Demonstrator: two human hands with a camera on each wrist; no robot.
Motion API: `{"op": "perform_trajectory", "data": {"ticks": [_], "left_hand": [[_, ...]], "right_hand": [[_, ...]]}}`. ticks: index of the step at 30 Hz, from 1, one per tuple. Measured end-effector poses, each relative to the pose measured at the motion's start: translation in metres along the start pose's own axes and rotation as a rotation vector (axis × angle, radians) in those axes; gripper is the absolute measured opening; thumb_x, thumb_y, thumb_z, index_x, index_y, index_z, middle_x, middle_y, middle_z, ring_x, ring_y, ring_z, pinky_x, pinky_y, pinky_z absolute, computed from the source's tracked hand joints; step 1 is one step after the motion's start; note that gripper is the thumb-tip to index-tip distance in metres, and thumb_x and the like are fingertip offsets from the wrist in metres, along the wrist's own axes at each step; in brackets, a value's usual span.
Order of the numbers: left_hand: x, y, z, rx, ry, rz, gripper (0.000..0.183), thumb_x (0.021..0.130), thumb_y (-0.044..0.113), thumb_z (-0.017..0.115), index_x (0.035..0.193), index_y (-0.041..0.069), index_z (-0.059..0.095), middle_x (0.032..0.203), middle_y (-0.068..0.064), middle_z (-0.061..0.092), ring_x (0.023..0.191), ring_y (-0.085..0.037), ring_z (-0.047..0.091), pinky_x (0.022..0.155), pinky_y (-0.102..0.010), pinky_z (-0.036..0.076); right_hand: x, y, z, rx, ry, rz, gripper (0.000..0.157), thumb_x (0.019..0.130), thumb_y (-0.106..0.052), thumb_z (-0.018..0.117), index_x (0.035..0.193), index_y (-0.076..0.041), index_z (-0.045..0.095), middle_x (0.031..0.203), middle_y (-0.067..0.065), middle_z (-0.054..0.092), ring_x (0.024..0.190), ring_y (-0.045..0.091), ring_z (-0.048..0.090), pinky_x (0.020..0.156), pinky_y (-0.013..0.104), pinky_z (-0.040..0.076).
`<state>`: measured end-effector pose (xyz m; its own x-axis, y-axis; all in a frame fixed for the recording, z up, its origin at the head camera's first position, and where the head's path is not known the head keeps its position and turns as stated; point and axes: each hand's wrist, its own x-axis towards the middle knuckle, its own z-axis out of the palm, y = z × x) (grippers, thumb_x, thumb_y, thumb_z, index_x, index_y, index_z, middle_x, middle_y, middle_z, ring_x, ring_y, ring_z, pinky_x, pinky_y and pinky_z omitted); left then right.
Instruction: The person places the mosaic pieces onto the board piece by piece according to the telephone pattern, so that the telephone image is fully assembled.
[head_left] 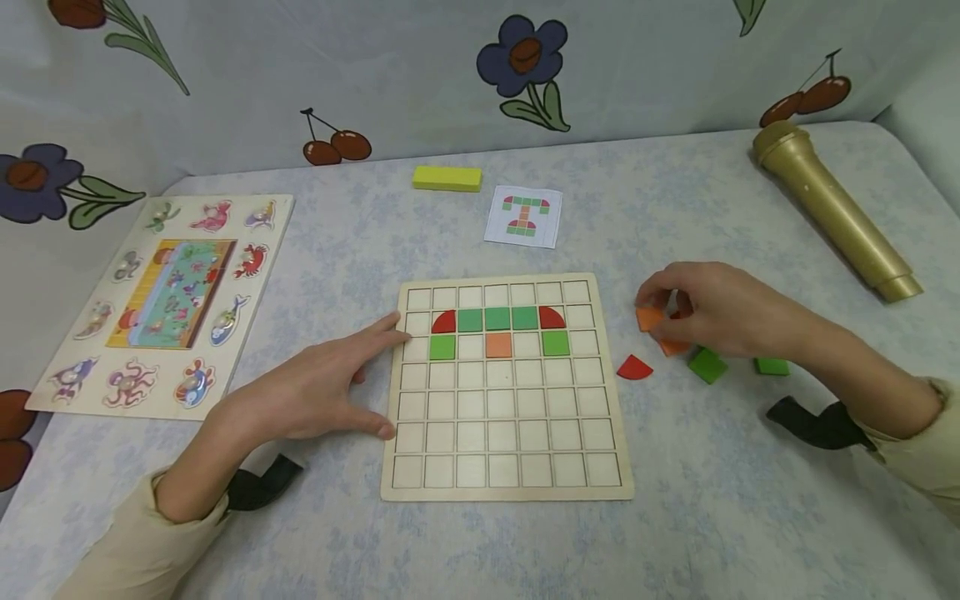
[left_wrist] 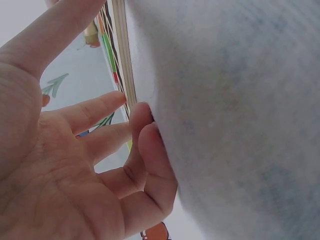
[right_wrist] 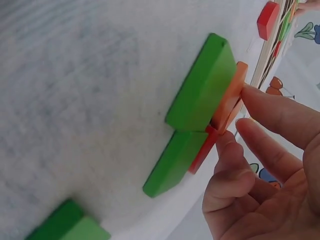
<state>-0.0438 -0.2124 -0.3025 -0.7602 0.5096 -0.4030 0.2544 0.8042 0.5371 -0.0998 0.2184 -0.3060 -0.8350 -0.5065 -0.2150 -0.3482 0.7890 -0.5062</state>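
Note:
A wooden grid board (head_left: pixel 472 475) lies in front, with red quarter-round, green and orange tiles set in its upper rows. Along its left edge rests my left hand (head_left: pixel 315 383), thumb and fingers spread and fingertips touching the rim. My right hand (head_left: pixel 716 308), right of the board, pinches an orange square tile (head_left: pixel 647 317) between thumb and fingers. Another orange tile (head_left: pixel 674 347) lies just below those fingers. Close by are a green tile (head_left: pixel 707 365), a second green tile (head_left: pixel 772 367) and a red quarter-round tile (head_left: pixel 634 367). The hand partly hides another red piece.
Behind the board lies a pattern card (head_left: pixel 522 217) showing a coloured tile figure, with a yellow block (head_left: pixel 447 178) to its left. At far left is a sea-animal puzzle board (head_left: pixel 258 329). A gold microphone-shaped object (head_left: pixel 836 212) lies at back right.

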Motion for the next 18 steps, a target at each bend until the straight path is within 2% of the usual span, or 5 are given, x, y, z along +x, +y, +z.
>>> {"op": "perform_trajectory", "data": {"ticks": [7, 18], "left_hand": [[-0.0007, 0.0009, -0.0003, -0.008, -0.003, -0.005, 0.102, 0.073, 0.045, 0.086, 0.154, 0.014, 0.033, 0.164, -0.004, 0.011, 0.111, -0.022, 0.06, 0.092, -0.043, 0.045], [-0.0007, 0.0008, -0.0006, 0.008, -0.002, -0.004, 0.102, 0.073, 0.047, 0.085, 0.154, 0.015, 0.033, 0.164, -0.004, 0.012, 0.103, -0.018, 0.061, 0.087, -0.041, 0.046]], "right_hand": [[0.0026, -0.0045, 0.0011, -0.014, -0.008, 0.033, 0.029, 0.083, -0.004, 0.072, 0.111, -0.006, 0.068, 0.09, 0.003, 0.061, 0.078, 0.018, 0.054, 0.064, 0.034, 0.047], [0.0038, -0.006, 0.0026, -0.046, -0.011, 0.036, 0.03, 0.083, -0.004, 0.074, 0.113, -0.006, 0.069, 0.091, 0.002, 0.059, 0.079, 0.019, 0.055, 0.066, 0.035, 0.047]]}}
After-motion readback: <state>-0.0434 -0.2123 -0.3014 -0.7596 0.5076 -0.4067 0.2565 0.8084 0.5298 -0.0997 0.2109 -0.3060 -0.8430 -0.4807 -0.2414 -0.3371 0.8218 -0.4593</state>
